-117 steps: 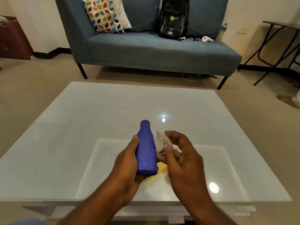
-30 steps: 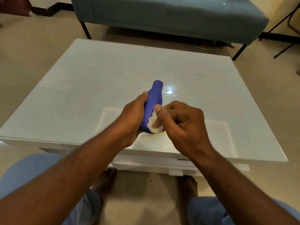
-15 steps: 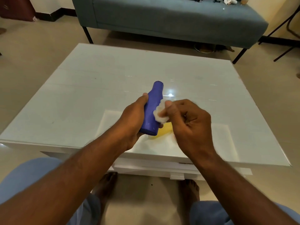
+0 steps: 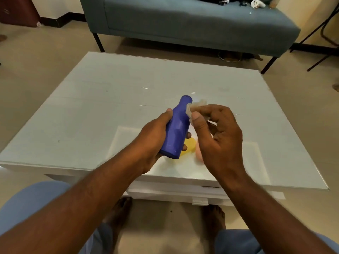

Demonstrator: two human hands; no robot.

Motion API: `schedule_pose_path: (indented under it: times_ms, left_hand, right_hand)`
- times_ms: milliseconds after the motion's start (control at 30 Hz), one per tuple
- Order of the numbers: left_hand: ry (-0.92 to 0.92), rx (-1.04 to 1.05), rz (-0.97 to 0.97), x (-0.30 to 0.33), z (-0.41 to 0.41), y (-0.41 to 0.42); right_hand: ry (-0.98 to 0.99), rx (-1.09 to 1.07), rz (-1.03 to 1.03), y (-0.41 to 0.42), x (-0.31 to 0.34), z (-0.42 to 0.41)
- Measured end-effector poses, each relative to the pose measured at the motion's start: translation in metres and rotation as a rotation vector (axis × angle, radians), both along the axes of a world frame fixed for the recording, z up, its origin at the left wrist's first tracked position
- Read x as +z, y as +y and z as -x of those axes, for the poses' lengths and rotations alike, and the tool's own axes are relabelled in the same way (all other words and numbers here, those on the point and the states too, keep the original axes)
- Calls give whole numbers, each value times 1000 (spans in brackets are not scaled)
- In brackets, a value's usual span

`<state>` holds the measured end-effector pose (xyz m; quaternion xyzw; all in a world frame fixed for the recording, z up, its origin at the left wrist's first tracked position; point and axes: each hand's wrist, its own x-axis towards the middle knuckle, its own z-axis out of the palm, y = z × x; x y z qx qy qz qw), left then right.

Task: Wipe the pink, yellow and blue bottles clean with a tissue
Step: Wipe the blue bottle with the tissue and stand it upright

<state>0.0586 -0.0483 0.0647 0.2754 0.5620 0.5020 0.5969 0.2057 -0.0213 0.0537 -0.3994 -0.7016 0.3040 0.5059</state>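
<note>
Blue plastic, matte and bottle-shaped: the blue bottle [image 4: 177, 128] is held in the air above the near part of the white bench [image 4: 88, 107], tilted so its narrow neck points up and away from the person and its flat base points down toward them. The left hand [image 4: 156, 136] grips its lower body, thumb along the left side and fingers [image 4: 184, 147] curled round the far side, their tips showing at the right edge of the bottle. Against the right side of the bottle's neck lies a crumpled white tissue [image 4: 199, 104], pinched between the thumb and curled fingers of the right hand [image 4: 218, 136]. The tissue touches the bottle just below its mouth.

Beneath the blue bottle, lying on the bench, a yellow bottle [image 4: 189, 146] shows only as a rounded patch just right of the blue base. Just right of that, a pink bottle [image 4: 199, 153] is mostly hidden behind the right hand. How either one lies cannot be told.

Beyond the blue bottle, past the far edge of the bench, stands a grey-blue sofa [image 4: 183, 21] on dark legs. Below the bottle, under the bench's near edge, two bare feet [image 4: 119, 213] rest on the beige floor [image 4: 36, 57].
</note>
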Motion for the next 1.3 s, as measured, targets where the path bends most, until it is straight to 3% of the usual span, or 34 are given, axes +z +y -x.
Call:
schedule_pose_path:
  times_ms: [200,400,567,800,1000,1200,1300]
  left_hand:
    - [5,67,2,-2,3,1]
    - [-6,5,-13,-2,1,2]
    - [-14,42,-9,-6,1,2]
    - [-19,6,-28,-4,-2,1]
    - [27,109,50,0,1,0]
    - [-31,23,55,0,-3,2]
    - [-23,81,33,-1,-5,0]
  right_hand:
    - [-122,112,30,-8,-7,1]
    - [4,15,-2,-1,-2,2]
    - [-83,106,28,-6,-7,1]
    - [-6,34,-17,-1,-5,4]
    - [-127,110,-12,-8,-6,1]
    - [60,13,4,1,2,-2]
    - [-25,52,7,-2,-3,-1]
